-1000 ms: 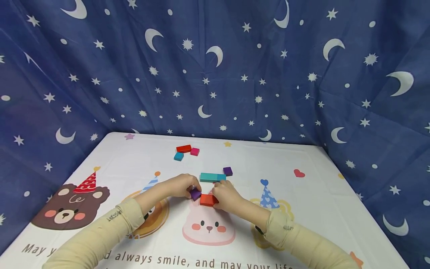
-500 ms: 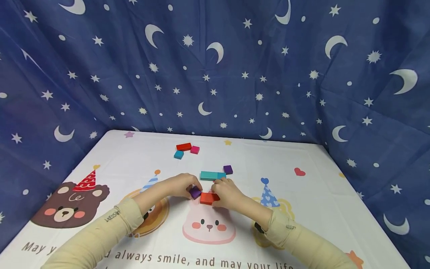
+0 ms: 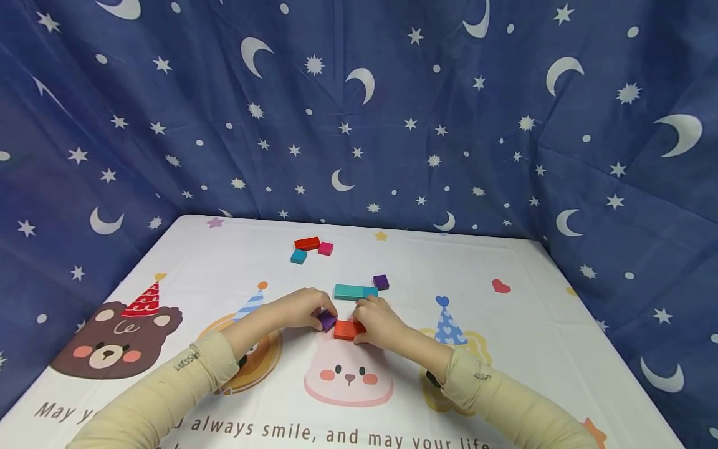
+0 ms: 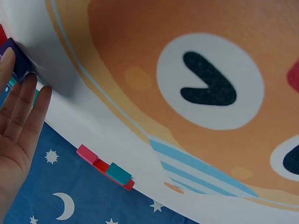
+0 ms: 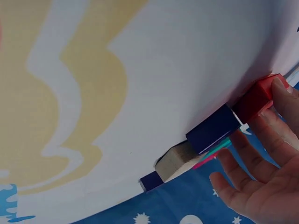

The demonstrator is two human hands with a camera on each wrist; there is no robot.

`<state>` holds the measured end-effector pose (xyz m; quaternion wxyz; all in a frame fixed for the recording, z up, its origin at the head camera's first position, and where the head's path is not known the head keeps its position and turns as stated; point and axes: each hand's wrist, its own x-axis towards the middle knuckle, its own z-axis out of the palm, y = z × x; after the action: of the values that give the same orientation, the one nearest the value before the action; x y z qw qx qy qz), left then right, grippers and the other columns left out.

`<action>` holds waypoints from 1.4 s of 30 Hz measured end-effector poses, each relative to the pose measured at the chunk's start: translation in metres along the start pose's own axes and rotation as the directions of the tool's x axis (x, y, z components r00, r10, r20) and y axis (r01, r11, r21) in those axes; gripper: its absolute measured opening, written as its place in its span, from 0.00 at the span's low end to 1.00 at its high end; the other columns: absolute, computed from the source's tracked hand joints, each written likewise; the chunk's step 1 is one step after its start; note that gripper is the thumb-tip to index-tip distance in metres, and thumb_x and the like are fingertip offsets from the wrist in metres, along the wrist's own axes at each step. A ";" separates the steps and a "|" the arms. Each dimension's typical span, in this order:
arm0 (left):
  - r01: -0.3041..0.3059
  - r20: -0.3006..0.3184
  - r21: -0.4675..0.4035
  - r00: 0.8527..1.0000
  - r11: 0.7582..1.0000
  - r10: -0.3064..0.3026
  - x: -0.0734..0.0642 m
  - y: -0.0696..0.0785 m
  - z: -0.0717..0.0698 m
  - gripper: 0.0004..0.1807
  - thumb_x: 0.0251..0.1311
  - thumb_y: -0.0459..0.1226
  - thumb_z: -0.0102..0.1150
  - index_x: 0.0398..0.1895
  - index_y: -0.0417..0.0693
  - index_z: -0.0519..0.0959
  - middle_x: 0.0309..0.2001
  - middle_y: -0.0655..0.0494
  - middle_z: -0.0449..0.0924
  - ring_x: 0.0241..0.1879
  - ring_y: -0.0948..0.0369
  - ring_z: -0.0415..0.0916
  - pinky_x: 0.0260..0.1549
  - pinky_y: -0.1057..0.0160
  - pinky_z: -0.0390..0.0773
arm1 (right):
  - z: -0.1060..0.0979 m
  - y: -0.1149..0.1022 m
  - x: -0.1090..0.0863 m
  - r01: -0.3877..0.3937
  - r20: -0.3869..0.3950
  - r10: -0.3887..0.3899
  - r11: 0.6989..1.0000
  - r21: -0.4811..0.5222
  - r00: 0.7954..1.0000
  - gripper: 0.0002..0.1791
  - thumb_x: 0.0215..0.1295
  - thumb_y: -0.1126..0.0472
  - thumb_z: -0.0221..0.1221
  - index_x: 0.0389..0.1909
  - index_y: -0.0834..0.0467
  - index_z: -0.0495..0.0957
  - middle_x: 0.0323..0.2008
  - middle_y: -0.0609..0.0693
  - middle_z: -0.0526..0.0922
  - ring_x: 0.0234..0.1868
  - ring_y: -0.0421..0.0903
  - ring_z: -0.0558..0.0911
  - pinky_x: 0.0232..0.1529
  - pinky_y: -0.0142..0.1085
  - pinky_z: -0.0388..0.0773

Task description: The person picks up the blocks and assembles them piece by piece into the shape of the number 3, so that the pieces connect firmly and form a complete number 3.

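My left hand [image 3: 305,308] pinches a small purple block [image 3: 328,320] between thumb and fingertips, low over the printed tablecloth. Just right of it, a red block [image 3: 346,330] lies flat, almost touching the purple one. My right hand [image 3: 381,321] grips its right end; in the right wrist view the thumb presses on the red block [image 5: 256,100]. That view also has a dark blue block [image 5: 213,129] beside the red one, near the fingers; in the head view the hand seems to hide it. Behind the hands lies a teal and blue bar [image 3: 356,292].
A second purple block [image 3: 381,282] sits by the bar's right end. Farther back, a red block [image 3: 307,244], a pink block [image 3: 326,249] and a blue block [image 3: 299,257] form a loose cluster. A starry blue curtain [image 3: 359,125] hangs behind the table.
The whole scene sits slightly higher in the head view. My right fingers have shifted a little at the red block; the left hand stays on the purple one.
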<state>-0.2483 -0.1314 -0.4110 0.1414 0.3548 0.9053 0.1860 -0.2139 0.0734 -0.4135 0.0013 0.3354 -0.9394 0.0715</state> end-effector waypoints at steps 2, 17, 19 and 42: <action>-0.003 -0.002 0.004 1.000 1.000 0.003 0.000 0.000 0.000 0.16 0.49 0.31 0.68 0.45 0.46 0.83 0.39 0.55 0.82 0.34 0.61 0.72 0.39 0.67 0.75 | 0.000 -0.001 0.000 -0.001 -0.002 0.001 1.000 -0.001 1.000 0.15 0.43 0.53 0.74 0.27 0.58 0.82 0.30 0.49 0.80 0.36 0.46 0.72 0.41 0.41 0.70; -0.046 0.018 0.050 0.999 0.998 0.045 -0.001 0.000 -0.001 0.18 0.47 0.28 0.69 0.44 0.48 0.84 0.41 0.54 0.83 0.37 0.62 0.73 0.44 0.63 0.76 | 0.000 0.000 0.000 -0.003 -0.004 0.003 1.000 0.001 1.000 0.15 0.43 0.54 0.74 0.26 0.58 0.82 0.26 0.47 0.77 0.33 0.44 0.69 0.41 0.41 0.70; -0.038 0.012 0.049 0.999 0.998 0.037 -0.001 0.001 -0.001 0.20 0.47 0.28 0.69 0.46 0.47 0.83 0.42 0.54 0.83 0.36 0.61 0.73 0.44 0.63 0.77 | 0.000 0.000 0.000 -0.006 0.000 0.006 1.000 0.001 1.000 0.15 0.43 0.54 0.74 0.26 0.58 0.82 0.27 0.47 0.78 0.33 0.45 0.69 0.42 0.42 0.70; 0.023 -0.049 -0.040 0.998 0.999 -0.025 -0.013 -0.001 0.005 0.27 0.48 0.36 0.70 0.55 0.42 0.78 0.46 0.50 0.81 0.38 0.60 0.73 0.41 0.65 0.76 | -0.008 0.015 -0.003 -0.087 0.078 0.072 0.973 0.213 0.994 0.19 0.47 0.59 0.72 0.40 0.60 0.81 0.42 0.52 0.83 0.47 0.51 0.75 0.54 0.48 0.71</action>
<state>-0.2381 -0.1401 -0.4141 0.1281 0.3364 0.9088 0.2108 -0.2209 0.0877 -0.4079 -0.0710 0.2981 -0.9381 0.1613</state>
